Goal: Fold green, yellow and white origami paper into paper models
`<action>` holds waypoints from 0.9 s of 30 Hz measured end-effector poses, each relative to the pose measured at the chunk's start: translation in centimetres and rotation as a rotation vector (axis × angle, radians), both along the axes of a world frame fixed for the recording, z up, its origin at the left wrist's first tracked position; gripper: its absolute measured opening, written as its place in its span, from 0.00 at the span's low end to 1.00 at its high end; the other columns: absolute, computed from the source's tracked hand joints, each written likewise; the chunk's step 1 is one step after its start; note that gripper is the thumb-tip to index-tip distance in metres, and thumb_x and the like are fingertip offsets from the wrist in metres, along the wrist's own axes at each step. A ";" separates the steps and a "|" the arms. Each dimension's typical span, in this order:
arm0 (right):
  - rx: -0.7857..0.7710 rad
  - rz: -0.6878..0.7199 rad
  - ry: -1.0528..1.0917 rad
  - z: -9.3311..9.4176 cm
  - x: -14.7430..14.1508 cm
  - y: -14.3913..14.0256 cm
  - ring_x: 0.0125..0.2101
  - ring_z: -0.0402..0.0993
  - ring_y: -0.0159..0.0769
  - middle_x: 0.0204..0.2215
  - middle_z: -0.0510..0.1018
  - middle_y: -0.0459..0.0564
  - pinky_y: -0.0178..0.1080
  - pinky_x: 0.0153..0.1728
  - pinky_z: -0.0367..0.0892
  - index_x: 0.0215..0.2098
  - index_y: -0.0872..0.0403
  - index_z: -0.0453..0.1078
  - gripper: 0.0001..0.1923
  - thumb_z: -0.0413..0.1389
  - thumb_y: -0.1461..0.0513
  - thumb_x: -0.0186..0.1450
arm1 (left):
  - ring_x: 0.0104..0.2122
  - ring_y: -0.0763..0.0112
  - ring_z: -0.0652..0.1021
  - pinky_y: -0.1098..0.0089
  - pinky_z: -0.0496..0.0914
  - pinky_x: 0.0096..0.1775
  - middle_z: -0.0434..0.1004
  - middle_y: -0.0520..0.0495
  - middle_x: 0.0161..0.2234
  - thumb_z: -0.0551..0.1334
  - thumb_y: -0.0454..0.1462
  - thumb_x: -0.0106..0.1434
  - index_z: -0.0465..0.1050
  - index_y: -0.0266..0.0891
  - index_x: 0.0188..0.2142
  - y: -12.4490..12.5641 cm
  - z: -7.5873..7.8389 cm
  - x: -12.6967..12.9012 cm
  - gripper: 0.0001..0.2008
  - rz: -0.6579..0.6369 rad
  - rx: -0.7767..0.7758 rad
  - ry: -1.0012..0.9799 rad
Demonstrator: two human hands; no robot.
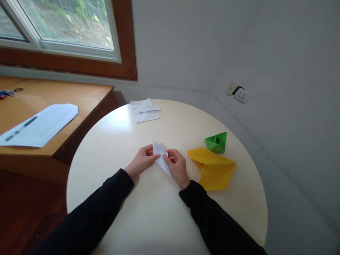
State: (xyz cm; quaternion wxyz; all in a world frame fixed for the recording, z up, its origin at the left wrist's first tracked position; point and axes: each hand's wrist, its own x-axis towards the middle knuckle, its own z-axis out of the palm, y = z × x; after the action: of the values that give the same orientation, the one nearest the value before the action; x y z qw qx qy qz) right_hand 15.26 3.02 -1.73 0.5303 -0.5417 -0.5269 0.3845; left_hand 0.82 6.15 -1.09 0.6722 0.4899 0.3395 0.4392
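In the head view, the bottom edge is cutting off both your black fabric sleeves [87, 209] and the near side of the round white table [148, 219]. The left edge is cutting off the brown wooden side table [53, 92], the brown-framed window [74, 21] and a blue and red tool with a dark loop [7, 93], which is looking like scissors but is too blurred to be sure. A slim dark pen [21, 128] is lying on a large white paper sheet [53, 122] there.

On the round table to your right, a hollow green folded-paper boat [217, 148] is standing with a darker green fold rising inside it. Just nearer to you, a creased yellow paper sheet [217, 173] is lying beside your right cuff. Near the far edge, several white paper strips [146, 109] are lying in a loose group.

Your left grip [143, 159] is clamping the left side of a small, pointed, white folded paper [162, 163], and your right grip [177, 166] is clamping its right side. The paper is slanting between them, one point facing away and one towards you. Your thumbs are covering its middle, and its underside is hiding from view; you cannot tell whether it is touching the tabletop.
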 end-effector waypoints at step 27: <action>0.316 0.077 -0.537 0.3 0.1 -0.7 0.38 0.69 0.40 0.35 0.74 0.51 0.43 0.40 0.63 0.38 0.52 0.68 0.10 0.59 0.59 0.58 | 0.25 0.74 0.75 0.75 0.70 0.29 0.72 0.50 0.24 0.65 0.36 0.50 0.69 0.34 0.27 -0.3 1.2 0.3 0.08 0.067 -0.228 -0.185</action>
State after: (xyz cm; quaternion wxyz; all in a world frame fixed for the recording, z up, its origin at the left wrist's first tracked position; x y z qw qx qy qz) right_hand 15.40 2.35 -1.43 0.4346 -0.5146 -0.7214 0.1608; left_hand 1.15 5.85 0.06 0.7370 0.3562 0.3401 0.4630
